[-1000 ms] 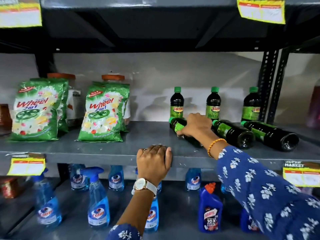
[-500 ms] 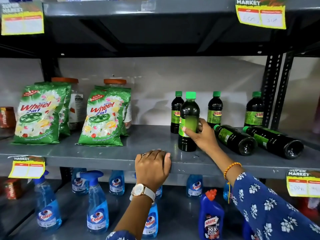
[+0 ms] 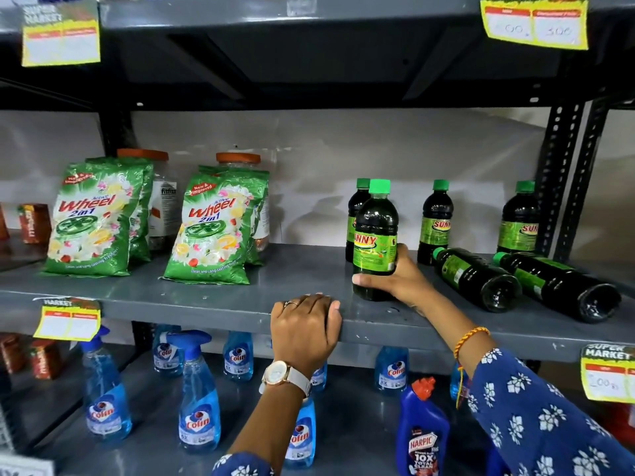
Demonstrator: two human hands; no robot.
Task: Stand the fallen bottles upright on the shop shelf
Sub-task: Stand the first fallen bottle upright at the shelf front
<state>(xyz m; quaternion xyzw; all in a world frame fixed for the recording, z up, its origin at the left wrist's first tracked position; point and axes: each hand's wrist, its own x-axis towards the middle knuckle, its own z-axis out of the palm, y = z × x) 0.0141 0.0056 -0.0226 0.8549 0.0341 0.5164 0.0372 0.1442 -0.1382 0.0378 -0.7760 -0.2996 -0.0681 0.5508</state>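
R hand (image 3: 395, 281) is wrapped round the lower half of a dark bottle (image 3: 375, 242), thumb across the front near the base, fingers behind; the bottle stands upright w/ its base on the grey shelf (image 3: 240, 304), just in front of another upright one. Smooth glossy plastic, round body narrowing to a ribbed bright-green cap, dark liquid inside, green wrap label reading "..NNY" in red/yellow. L hand (image 3: 304, 324) lies palm down, fingers curled over the shelf's front lip, holding no item; ring on one finger, round-faced watch w/ pale strap on the wrist. R wrist has an orange bead band, sleeve is blue cloth w/ white flower print. Just right of the held bottle, two fallen bottles (image 3: 477, 278) (image 3: 556, 285) lie on their sides, caps toward the back-left, dimpled bases toward the front. Behind stand three upright bottles (image 3: 435, 221), labels partly showing "SUN". Shelf is painted metal, slightly scuffed, w/ perforated black uprights. Left on the same shelf: crinkly green "Active Wheel 2in1" pouches (image 3: 213, 231), "New & Improved" tag, in front of clear jars w/ orange lids. Lower shelf: blue translucent "Colin" spray bottles (image 3: 199, 407) & an opaque blue "Harpic 10X" bottle (image 3: 422, 434) w/ red cap. Yellow "SUPER MARKET" price tags (image 3: 534, 24) hang off shelf edges.
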